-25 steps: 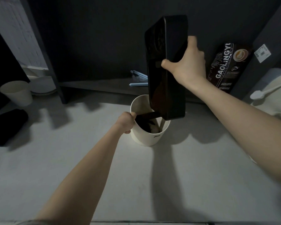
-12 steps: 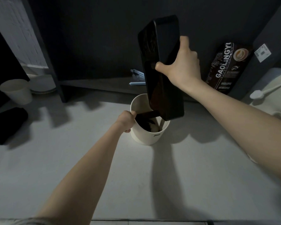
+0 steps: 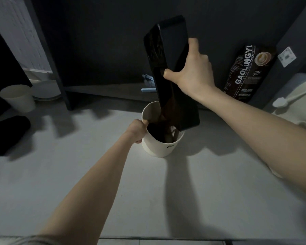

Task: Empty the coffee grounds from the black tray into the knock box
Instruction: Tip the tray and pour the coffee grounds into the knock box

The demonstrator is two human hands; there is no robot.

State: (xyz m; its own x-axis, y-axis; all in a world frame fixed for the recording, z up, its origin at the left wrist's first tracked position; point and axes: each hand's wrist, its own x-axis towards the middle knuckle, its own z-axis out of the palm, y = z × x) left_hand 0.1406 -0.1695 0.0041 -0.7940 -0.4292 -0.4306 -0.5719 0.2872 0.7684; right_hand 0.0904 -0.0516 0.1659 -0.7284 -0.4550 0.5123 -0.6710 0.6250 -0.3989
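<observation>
The black tray [image 3: 171, 68] stands almost on end above the white round knock box [image 3: 157, 148], its lower end dipping over the box's rim. My right hand [image 3: 193, 68] grips the tray's right edge near the upper half. Brown coffee grounds [image 3: 167, 121] slide down the tray's inside and fall into the box, which holds dark grounds and a bar across its mouth. My left hand [image 3: 137, 130] is closed on the box's left rim, thumb inside.
A dark coffee bag [image 3: 249, 73] leans against the back wall at right. A white paper cup [image 3: 17, 98] and a black cloth [image 3: 7, 133] sit at far left. A low dark shelf [image 3: 104, 90] with blue pens runs behind the box. A white appliance [image 3: 298, 101] stands at right.
The tray's top has tipped further left and the grounds have slid down it, now pouring into the box. My left hand stays on the rim.
</observation>
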